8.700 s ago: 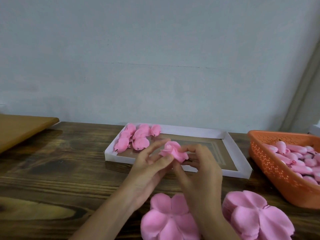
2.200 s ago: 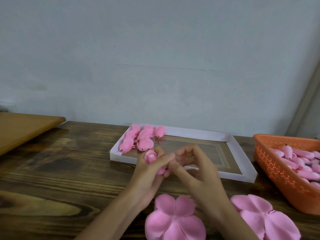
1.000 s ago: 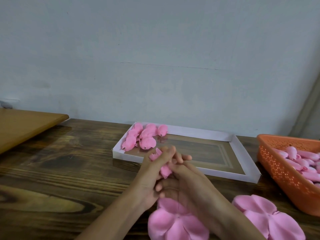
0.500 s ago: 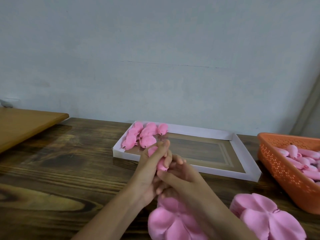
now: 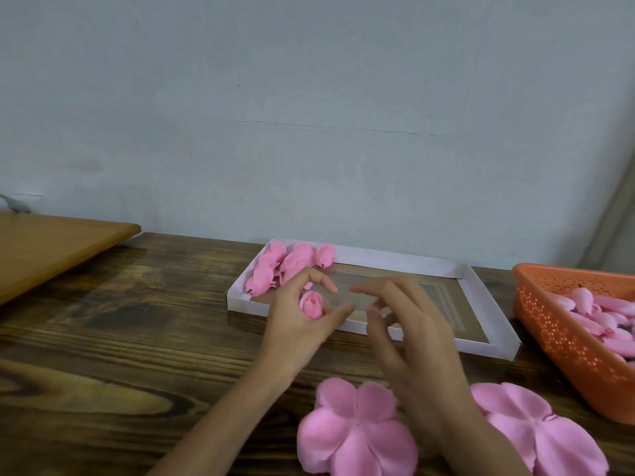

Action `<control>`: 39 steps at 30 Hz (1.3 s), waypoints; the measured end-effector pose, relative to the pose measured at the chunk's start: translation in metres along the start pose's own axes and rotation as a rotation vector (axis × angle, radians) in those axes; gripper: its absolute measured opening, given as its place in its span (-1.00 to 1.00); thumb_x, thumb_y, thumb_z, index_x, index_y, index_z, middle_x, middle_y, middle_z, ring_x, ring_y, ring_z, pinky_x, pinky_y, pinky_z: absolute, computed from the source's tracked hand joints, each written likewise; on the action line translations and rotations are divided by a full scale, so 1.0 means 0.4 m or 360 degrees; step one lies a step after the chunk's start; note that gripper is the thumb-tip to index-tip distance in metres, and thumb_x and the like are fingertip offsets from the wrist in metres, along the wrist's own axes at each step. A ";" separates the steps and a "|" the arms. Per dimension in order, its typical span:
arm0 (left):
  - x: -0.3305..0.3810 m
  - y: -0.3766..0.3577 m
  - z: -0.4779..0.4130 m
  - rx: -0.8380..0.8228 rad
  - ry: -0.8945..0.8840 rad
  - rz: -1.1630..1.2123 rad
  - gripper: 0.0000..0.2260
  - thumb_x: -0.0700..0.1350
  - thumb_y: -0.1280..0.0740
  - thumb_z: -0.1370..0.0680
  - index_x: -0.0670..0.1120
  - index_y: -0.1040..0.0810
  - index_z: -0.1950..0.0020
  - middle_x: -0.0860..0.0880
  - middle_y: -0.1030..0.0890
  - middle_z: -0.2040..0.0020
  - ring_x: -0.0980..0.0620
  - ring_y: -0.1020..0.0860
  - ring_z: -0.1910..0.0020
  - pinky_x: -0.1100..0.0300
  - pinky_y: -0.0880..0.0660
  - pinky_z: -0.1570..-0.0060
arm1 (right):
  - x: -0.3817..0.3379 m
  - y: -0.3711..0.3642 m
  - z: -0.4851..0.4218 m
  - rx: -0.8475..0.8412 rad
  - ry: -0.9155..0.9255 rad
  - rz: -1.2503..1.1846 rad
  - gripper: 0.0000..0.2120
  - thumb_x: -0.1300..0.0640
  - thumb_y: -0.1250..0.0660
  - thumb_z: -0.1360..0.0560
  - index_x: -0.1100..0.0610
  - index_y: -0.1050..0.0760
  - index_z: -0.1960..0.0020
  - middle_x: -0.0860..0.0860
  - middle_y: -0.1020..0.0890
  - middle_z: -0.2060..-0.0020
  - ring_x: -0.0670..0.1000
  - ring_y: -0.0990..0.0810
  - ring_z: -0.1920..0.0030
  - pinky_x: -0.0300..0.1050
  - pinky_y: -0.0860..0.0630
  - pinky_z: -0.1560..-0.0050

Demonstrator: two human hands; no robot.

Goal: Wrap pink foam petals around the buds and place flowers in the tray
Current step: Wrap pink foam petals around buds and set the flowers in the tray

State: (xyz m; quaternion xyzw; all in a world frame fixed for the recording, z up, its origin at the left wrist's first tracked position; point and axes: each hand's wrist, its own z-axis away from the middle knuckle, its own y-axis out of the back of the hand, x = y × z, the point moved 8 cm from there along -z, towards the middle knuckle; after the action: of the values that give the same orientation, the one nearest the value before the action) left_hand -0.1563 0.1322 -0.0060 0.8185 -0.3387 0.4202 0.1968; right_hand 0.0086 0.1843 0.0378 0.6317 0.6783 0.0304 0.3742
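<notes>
Head view: your left hand (image 5: 299, 324) grips a wrapped flower (image 5: 311, 305). Your right hand (image 5: 412, 334) is loose and empty, by the tray (image 5: 488, 348).

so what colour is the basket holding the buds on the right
Orange basket, dotted with small holes; head view shows it.

Dark wooden table (image 5: 120, 355), strong grain; lighter brown board (image 5: 51, 249) at far left (corner overlapping table); pale grey-blue wall (image 5: 309, 97) behind, faint horizontal line
</notes>
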 end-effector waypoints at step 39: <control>-0.031 -0.039 0.015 -0.0063 0.0352 0.0535 -0.81 -0.18 -0.52 -0.44 0.00 -0.63 0.00 -0.04 -0.48 0.46 0.03 -0.39 0.56 0.24 -0.37 0.49 | 0.035 -0.051 0.017 -0.0039 -0.0276 -0.0668 -0.67 0.10 -0.49 -0.50 -0.15 -0.54 -0.20 -0.17 -0.57 -0.20 -0.01 -0.59 -0.21 -0.08 -0.64 -0.03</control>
State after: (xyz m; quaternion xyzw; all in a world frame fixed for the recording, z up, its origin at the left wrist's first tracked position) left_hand -0.1470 0.1442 -0.0203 0.6952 -0.4550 0.5279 0.1759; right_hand -0.0036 0.1897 0.0157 0.4724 0.7597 -0.0943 0.4369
